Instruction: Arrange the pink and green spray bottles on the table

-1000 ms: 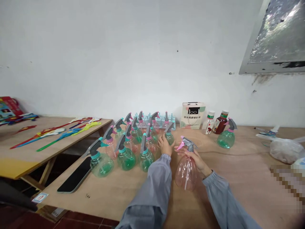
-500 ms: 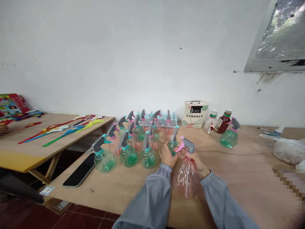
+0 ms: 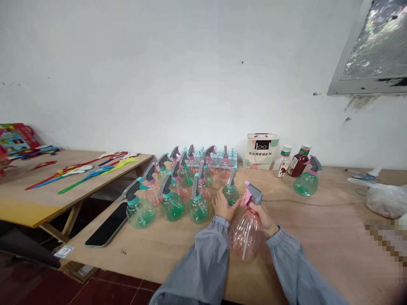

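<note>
My right hand point(image 3: 263, 216) grips the neck of a clear pink spray bottle point(image 3: 245, 237), just below its grey and pink trigger head. The bottle leans a little, its base toward the left. My left hand point(image 3: 223, 204) is wrapped round the side of a small green spray bottle point(image 3: 231, 192) that stands behind the pink one. To the left, several green and pink spray bottles point(image 3: 172, 206) stand close together in rows.
A black phone point(image 3: 107, 225) lies at the table's left. At the back stand a paper bag point(image 3: 260, 152), two drink bottles point(image 3: 299, 162) and a green spray bottle point(image 3: 305, 183). A plastic bag point(image 3: 386, 201) lies far right. Colourful strips point(image 3: 79, 180) cover the left table.
The pink bottle's head has tipped slightly to the right and its base has swung left. The fingers of my left hand have drawn back from its trigger toward the green bottle.
</note>
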### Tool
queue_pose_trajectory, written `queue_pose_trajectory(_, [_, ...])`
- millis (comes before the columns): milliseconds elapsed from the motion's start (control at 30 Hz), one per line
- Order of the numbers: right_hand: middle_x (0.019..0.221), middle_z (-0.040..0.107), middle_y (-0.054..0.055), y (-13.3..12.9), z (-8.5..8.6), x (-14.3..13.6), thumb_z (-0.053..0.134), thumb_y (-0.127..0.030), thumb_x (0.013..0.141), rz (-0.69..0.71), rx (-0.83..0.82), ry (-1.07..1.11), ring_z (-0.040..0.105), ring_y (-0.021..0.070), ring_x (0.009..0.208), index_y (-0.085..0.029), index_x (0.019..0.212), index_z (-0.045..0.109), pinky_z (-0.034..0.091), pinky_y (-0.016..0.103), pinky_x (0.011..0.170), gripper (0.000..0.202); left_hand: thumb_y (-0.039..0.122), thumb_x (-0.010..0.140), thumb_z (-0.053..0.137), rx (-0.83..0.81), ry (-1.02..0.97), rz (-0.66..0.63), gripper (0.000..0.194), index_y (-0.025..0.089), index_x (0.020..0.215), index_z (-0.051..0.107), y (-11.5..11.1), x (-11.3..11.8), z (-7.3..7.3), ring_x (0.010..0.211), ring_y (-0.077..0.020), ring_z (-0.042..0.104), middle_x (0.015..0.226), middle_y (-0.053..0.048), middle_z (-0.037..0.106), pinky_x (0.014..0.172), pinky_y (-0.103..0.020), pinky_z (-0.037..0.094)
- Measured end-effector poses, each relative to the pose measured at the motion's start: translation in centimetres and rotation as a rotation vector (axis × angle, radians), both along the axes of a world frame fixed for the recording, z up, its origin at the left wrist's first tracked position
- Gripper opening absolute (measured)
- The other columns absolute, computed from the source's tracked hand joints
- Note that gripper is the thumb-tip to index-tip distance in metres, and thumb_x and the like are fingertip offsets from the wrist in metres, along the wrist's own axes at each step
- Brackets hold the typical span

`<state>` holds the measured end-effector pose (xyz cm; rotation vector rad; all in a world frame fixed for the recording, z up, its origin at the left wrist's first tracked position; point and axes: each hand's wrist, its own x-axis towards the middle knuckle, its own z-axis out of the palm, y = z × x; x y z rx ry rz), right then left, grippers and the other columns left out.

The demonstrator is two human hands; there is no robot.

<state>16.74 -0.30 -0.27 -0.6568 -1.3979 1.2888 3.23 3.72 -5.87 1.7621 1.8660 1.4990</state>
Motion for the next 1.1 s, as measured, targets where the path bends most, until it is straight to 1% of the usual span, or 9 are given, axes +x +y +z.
queue_pose_trajectory(67, [0.09,0.072,0.008,0.0,-0.1,0.0,0.063,-0.058,0.067,0.057,-0.053,0.046,0.067,0.0274,0.095,-0.023,0.097,0.065,0.054,0.041,0.085,0.046,0.039,0.069,0.075,-0.011,-0.014,0.006,0.077,0.019,0.133,0.037,0.0,0.0,0.1,0.127,-0.037,0.051,0.133,-0.02,0.055,0.107,-0.053,0.035])
queue_pose_trajectory(167, [0.093,0.073,0.008,0.1,-0.3,0.2,0.063,-0.057,0.067,0.135,-0.122,0.058,0.068,0.0275,0.095,-0.024,0.102,0.065,0.053,0.041,0.085,0.048,0.03,0.066,0.075,-0.034,-0.023,-0.012,0.078,0.018,0.132,0.037,-0.1,0.0,0.3,0.13,-0.0349,0.049,0.134,-0.018,0.054,0.108,-0.052,0.035])
queue_pose_trajectory(233, [0.091,0.072,0.008,0.2,-0.3,0.2,0.062,-0.059,0.067,0.129,-0.119,0.042,0.068,0.0269,0.092,-0.024,0.102,0.065,0.053,0.04,0.083,0.049,0.028,0.066,0.075,-0.037,-0.027,-0.03,0.078,0.018,0.133,0.037,-0.1,-0.1,0.3,0.13,-0.0342,0.049,0.135,-0.018,0.054,0.109,-0.05,0.035])
queue_pose_trajectory(367, [0.086,0.071,0.007,0.1,-0.1,0.0,0.061,-0.065,0.067,0.051,-0.039,0.025,0.066,0.0244,0.085,-0.024,0.094,0.064,0.053,0.039,0.081,0.048,0.037,0.068,0.076,-0.026,-0.047,-0.041,0.077,0.02,0.133,0.038,-0.2,-0.2,0.4,0.129,-0.0361,0.049,0.134,-0.018,0.054,0.109,-0.051,0.034])
queue_pose_trajectory(600, [0.091,0.072,0.007,-0.5,0.5,0.0,0.064,-0.058,0.068,0.087,-0.091,-0.001,0.067,0.026,0.092,-0.025,0.102,0.065,0.052,0.04,0.084,0.048,0.034,0.066,0.076,-0.047,-0.039,-0.038,0.08,0.019,0.134,0.036,0.0,-0.2,0.2,0.129,-0.0353,0.049,0.135,-0.017,0.053,0.108,-0.052,0.035])
queue_pose_trajectory(733, [0.079,0.07,0.004,-0.2,0.3,0.2,0.066,-0.058,0.067,-0.032,-0.049,0.045,0.066,0.0228,0.079,-0.025,0.086,0.063,0.053,0.037,0.077,0.038,0.04,0.068,0.075,-0.01,-0.015,-0.029,0.08,0.018,0.134,0.037,-0.1,-0.2,0.2,0.127,-0.0355,0.051,0.133,-0.018,0.054,0.106,-0.051,0.038])
queue_pose_trajectory(800, [0.077,0.069,0.003,0.1,0.0,0.4,0.067,-0.057,0.069,-0.092,-0.036,0.074,0.064,0.021,0.075,-0.025,0.082,0.062,0.053,0.035,0.073,0.035,0.041,0.068,0.075,-0.003,-0.006,-0.021,0.08,0.017,0.134,0.037,-0.1,-0.2,0.3,0.127,-0.0359,0.052,0.132,-0.019,0.055,0.105,-0.051,0.039])
queue_pose_trajectory(1000, [0.094,0.074,0.008,0.5,-0.5,1.9,0.07,-0.057,0.069,-0.14,-0.082,0.058,0.068,0.0251,0.085,-0.023,0.094,0.067,0.055,0.038,0.075,0.043,0.037,0.068,0.076,0.035,0.008,0.011,0.078,0.019,0.133,0.038,0.4,-0.1,-0.2,0.127,-0.035,0.052,0.13,-0.018,0.056,0.106,-0.053,0.039])
queue_pose_trajectory(1100, [0.102,0.073,0.007,0.8,-0.6,4.9,0.069,-0.055,0.074,-0.308,-0.032,0.074,0.069,0.0255,0.091,-0.024,0.096,0.065,0.056,0.039,0.078,0.039,0.039,0.067,0.076,0.053,0.007,0.03,0.08,0.019,0.134,0.038,0.7,0.0,-0.7,0.126,-0.0344,0.053,0.128,-0.017,0.056,0.106,-0.052,0.04])
